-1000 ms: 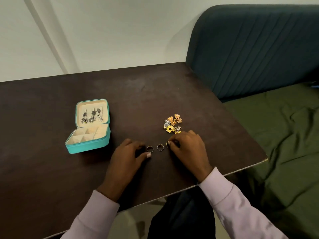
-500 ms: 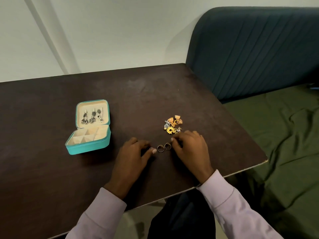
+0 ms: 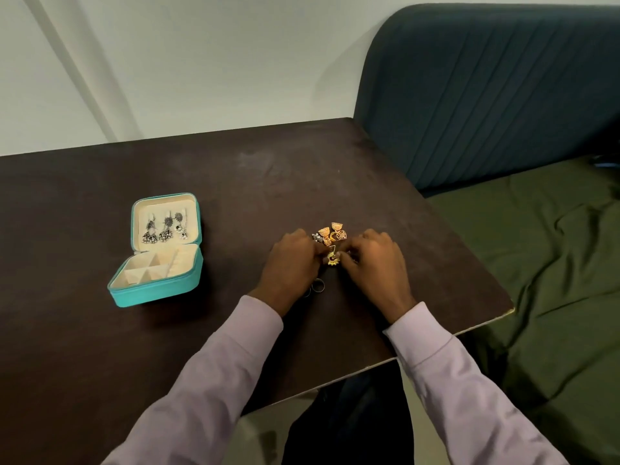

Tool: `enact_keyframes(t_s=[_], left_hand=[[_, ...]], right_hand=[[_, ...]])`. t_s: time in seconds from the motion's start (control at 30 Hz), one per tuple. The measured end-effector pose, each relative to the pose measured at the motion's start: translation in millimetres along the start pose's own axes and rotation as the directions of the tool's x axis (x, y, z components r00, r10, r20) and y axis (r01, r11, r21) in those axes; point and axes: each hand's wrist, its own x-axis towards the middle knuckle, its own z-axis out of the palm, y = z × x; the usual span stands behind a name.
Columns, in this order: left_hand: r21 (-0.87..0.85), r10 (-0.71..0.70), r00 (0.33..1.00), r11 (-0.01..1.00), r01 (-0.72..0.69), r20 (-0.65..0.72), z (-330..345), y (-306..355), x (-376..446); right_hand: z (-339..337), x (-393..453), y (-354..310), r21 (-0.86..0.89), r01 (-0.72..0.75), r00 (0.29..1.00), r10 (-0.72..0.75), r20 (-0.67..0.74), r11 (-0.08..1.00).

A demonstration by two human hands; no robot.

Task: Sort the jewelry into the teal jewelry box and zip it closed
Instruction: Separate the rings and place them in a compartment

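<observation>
Head view. Both hands, left (image 3: 291, 263) and right (image 3: 375, 263), curl over the gold earrings (image 3: 330, 233); they seem to pinch a sun-shaped piece (image 3: 332, 260) (grip unclear). Box (image 3: 157, 286) lies open, well apart to the left. Rings (image 3: 317, 285) under the left wrist could be swept off the table (image 3: 100, 347).
</observation>
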Motion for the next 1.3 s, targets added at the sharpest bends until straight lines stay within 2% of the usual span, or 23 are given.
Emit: enact_keyframes(t_s=[0.13, 0.27, 0.43, 0.53, 0.67, 0.8, 0.87, 1.0, 1.13, 1.3], left_hand=[[-0.075, -0.016, 1.000, 0.997, 0.016, 0.003, -5, -9, -7], [-0.138, -0.084, 0.994, 0.988, 0.073, -0.074, -5, -11, -2], [-0.054, -0.071, 0.996, 0.996, 0.069, -0.045, 1, -5, 7], [-0.076, -0.085, 0.995, 0.994, 0.081, -0.048, 0, -9, 4], [-0.110, -0.128, 0.989, 0.987, 0.119, -0.078, -2, -20, 0], [-0.185, -0.195, 0.959, 0.970, 0.158, -0.205, 0, -20, -2], [-0.134, -0.157, 0.967, 0.982, 0.132, -0.200, 0, -15, 2], [0.027, -0.096, 0.990, 0.995, 0.099, -0.104, -1, -8, 6], [0.030, -0.153, 0.981, 0.987, 0.157, -0.117, -2, -15, 4], [-0.054, -0.189, 0.969, 0.982, 0.183, -0.160, -3, -18, 2]], right_hand=[[-2, 1, 13, -0.011, -0.048, 0.999, 0.048, -0.011, 0.999], [-1, 7, 15, 0.022, -0.071, 0.996, 0.072, -0.059, 0.997], [4, 12, 2, 0.025, 0.088, 0.996, -0.088, -0.013, 0.996], [7, 10, 1, -0.014, 0.128, 0.992, -0.127, 0.023, 0.992], [3, 8, 7, -0.017, 0.063, 0.998, -0.063, 0.011, 0.998], [0, 11, 7, 0.013, 0.017, 0.999, -0.017, -0.039, 1.000], [2, 14, 5, 0.020, 0.064, 0.997, -0.063, -0.036, 0.998], [6, 18, 4, -0.009, 0.116, 0.993, -0.117, -0.010, 0.993], [3, 20, 16, -0.053, 0.020, 0.999, -0.022, -0.028, 0.998], [-3, 17, 32, 0.064, -0.117, 0.981, 0.126, -0.148, 0.991]])
